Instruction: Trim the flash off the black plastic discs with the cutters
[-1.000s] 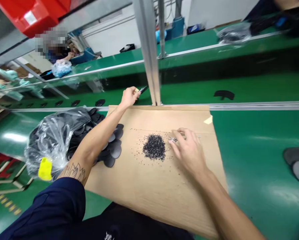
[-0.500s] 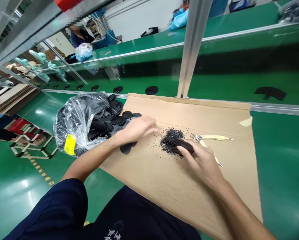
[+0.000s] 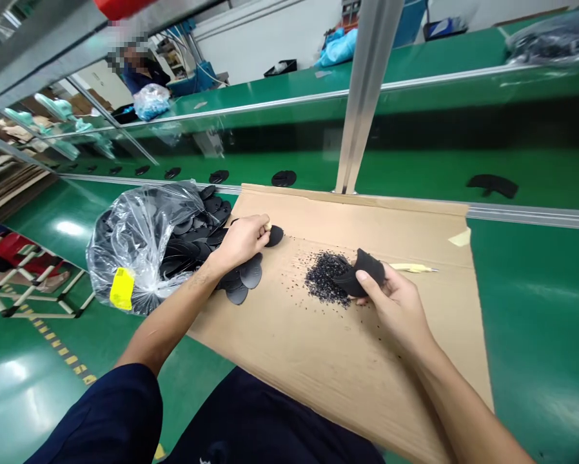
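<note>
My left hand (image 3: 244,243) is closed, fingers pinched on a flat black oval disc (image 3: 275,237) just above the cardboard. Right beside that hand, many similar black pieces (image 3: 187,251) spill from a clear plastic bag (image 3: 125,225). My right hand (image 3: 402,303) grips a curved black plastic part (image 3: 365,274) between thumb and fingers. This part is tilted up over the right side of a heap of small black bits (image 3: 325,274). Behind my right hand shows one pale yellow handle (image 3: 412,267) of a cutting tool; the rest is hidden.
A brown cardboard sheet (image 3: 289,361) covers the green bench under my hands. Past it, a row of black parts (image 3: 284,178) lies beyond the metal rail, with another curved part (image 3: 492,185) at right. A metal post (image 3: 362,96) rises behind the cardboard. Another person (image 3: 142,71) sits far back.
My left hand has closed from loosely open onto a black disc, shifting slightly left. My right hand has tilted its black part up, its broad face now showing. The view has shifted a little.
</note>
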A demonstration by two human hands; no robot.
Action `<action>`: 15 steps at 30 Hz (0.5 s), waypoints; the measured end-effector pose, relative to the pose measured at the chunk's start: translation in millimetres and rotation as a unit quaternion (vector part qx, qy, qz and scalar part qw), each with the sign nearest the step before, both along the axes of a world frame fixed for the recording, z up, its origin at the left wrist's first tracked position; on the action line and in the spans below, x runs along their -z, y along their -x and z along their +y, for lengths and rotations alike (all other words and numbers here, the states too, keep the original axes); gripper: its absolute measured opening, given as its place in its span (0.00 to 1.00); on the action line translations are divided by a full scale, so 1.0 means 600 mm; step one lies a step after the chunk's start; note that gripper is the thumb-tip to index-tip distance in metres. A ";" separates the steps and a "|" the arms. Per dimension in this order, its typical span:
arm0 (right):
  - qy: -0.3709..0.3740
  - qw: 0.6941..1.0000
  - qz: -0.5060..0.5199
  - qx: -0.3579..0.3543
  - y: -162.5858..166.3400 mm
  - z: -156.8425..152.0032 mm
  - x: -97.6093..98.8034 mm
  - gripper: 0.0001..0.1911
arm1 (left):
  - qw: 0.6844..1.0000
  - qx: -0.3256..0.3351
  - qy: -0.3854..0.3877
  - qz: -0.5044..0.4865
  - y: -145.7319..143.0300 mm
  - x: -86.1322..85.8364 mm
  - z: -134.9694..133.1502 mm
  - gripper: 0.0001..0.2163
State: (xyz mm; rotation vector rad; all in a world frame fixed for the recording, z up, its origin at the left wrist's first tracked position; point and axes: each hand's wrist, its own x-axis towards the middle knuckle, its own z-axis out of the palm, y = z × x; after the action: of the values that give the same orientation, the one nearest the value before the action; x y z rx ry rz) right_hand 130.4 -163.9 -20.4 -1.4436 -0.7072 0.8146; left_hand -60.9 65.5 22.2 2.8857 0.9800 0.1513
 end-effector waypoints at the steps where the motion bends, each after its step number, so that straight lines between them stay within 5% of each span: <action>1: 0.006 1.000 0.017 -0.001 0.001 -0.001 0.000 0.22 | 0.997 0.023 0.030 -0.064 -0.006 0.001 -0.008 0.06; 3: 0.017 0.999 0.052 -0.002 0.003 -0.002 -0.001 0.24 | 0.963 0.089 0.122 -0.224 -0.020 0.005 -0.031 0.09; 5: 0.026 0.997 0.078 -0.007 0.004 -0.005 -0.002 0.26 | 0.896 0.153 0.219 -0.354 -0.036 0.014 -0.060 0.11; 8: 0.035 0.994 0.098 -0.019 0.006 -0.009 -0.005 0.26 | 0.833 0.200 0.291 -0.427 -0.057 0.033 -0.102 0.08; 11: 0.039 0.993 0.107 -0.032 0.008 -0.014 -0.010 0.26 | 0.818 0.216 0.291 -0.448 -0.068 0.053 -0.130 0.06; 15: 0.042 0.991 0.116 -0.056 0.011 -0.017 -0.012 0.26 | 0.836 0.239 0.262 -0.418 -0.064 0.068 -0.144 0.12</action>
State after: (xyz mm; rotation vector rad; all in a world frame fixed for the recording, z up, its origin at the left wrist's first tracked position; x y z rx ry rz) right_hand 123.9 -174.4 -13.2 -1.3649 -0.5855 1.0912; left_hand -22.5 -21.1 -18.8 2.0798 0.0922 0.8509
